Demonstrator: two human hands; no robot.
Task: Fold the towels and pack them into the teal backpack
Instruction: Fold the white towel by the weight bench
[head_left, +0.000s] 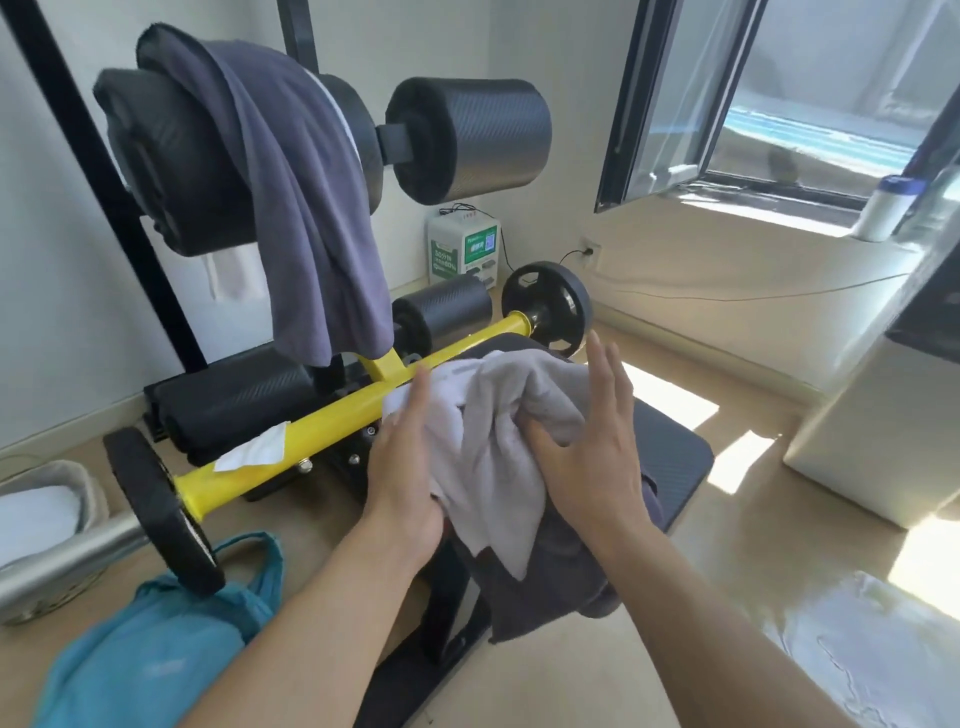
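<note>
White towel (483, 441) bunched on bench (670, 457), centre, over dark towel (550, 587). Left hand (410, 467) flat against its left side, fingers straight. Right hand (587, 452): fingers spread, thumb pressed into cloth. Soft, light, limp; best taken by corners. Backpack (156, 639) near left on floor.

Pale grey towel (488, 441), slate-blue towel (311, 218), dark grey towel (561, 587), teal backpack (156, 639), yellow bar (311, 431), black weave-patterned rollers (467, 140).
</note>
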